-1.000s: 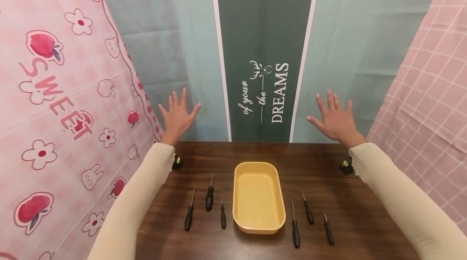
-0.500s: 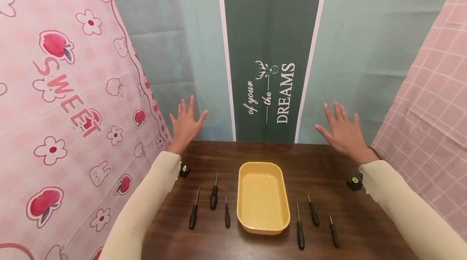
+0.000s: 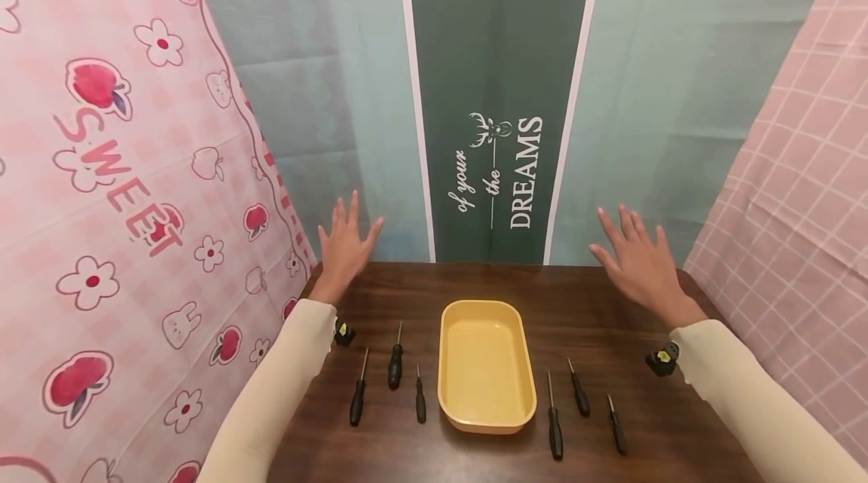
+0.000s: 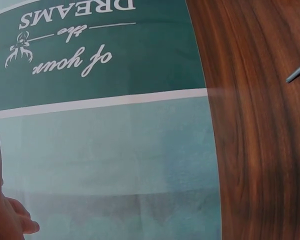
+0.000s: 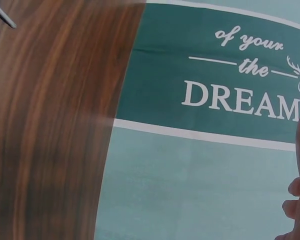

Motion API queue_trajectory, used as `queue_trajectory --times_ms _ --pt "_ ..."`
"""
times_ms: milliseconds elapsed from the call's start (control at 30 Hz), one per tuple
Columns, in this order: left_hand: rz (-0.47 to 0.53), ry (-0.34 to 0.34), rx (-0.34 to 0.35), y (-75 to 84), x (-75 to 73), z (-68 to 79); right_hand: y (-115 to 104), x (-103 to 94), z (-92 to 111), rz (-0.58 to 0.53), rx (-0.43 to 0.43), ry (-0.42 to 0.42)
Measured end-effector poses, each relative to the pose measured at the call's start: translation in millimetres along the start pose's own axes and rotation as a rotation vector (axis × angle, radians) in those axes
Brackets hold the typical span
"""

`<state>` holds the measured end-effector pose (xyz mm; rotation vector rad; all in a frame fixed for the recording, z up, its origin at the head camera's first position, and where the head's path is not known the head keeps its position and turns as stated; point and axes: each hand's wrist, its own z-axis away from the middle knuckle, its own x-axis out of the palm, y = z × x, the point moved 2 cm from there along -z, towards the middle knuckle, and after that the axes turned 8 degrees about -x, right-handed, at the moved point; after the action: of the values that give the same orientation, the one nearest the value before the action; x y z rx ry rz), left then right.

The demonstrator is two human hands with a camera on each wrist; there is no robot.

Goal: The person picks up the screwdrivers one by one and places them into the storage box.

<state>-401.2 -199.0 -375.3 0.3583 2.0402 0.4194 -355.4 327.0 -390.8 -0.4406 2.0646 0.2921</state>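
My left hand [image 3: 344,251] is raised above the back left of the table with its fingers spread and nothing in it. Opposite it, my right hand [image 3: 640,264] hovers over the back right, fingers extended, also holding nothing. Between and nearer to me stands a yellow tray [image 3: 487,423] with nothing inside. Left of the tray lie three black-handled screwdrivers: an outer one [image 3: 356,401], a thicker one [image 3: 395,368] and a small one [image 3: 420,401]. Three more are on its right: a long one [image 3: 555,430], a middle one [image 3: 580,396] and a short one [image 3: 618,434].
The dark wooden table [image 3: 488,281] ends at a hanging green cloth [image 3: 491,31] with white lettering. A pink printed cloth [image 3: 136,189] closes off the left side, and a pink checked cloth [image 3: 800,166] the right. Each wrist wears a small black camera.
Both hands have come down a little toward the table, fingers still spread. The head view has shifted slightly. Tray and screwdrivers lie as before.
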Motion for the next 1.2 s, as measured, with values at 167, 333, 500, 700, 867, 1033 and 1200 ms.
queue_trajectory --times_ms 167,333,500,700,867,1033,1200 --pt "0.021 0.002 0.028 -3.8 4.9 11.1 -4.0 4.7 11.8 0.0 -0.003 0.008" --pt "0.026 0.01 0.042 -7.1 8.7 21.4 -5.9 6.1 18.6 -0.014 0.009 0.009" --pt "0.044 -0.008 0.049 -6.7 16.5 32.2 -8.4 7.4 27.6 -0.036 0.022 0.011" --pt "0.044 -0.023 0.043 -5.3 27.9 46.0 -14.9 11.9 40.1 -0.049 0.031 0.014" --pt "0.053 -0.035 0.046 -3.1 31.1 54.7 -19.5 13.1 46.6 -0.051 0.021 0.025" --pt "0.076 -0.049 0.059 -0.6 34.2 63.8 -25.7 12.7 55.4 -0.068 0.016 0.036" --pt "0.102 -0.071 0.056 1.4 37.8 76.3 -31.3 15.0 71.4 -0.095 0.028 0.049"
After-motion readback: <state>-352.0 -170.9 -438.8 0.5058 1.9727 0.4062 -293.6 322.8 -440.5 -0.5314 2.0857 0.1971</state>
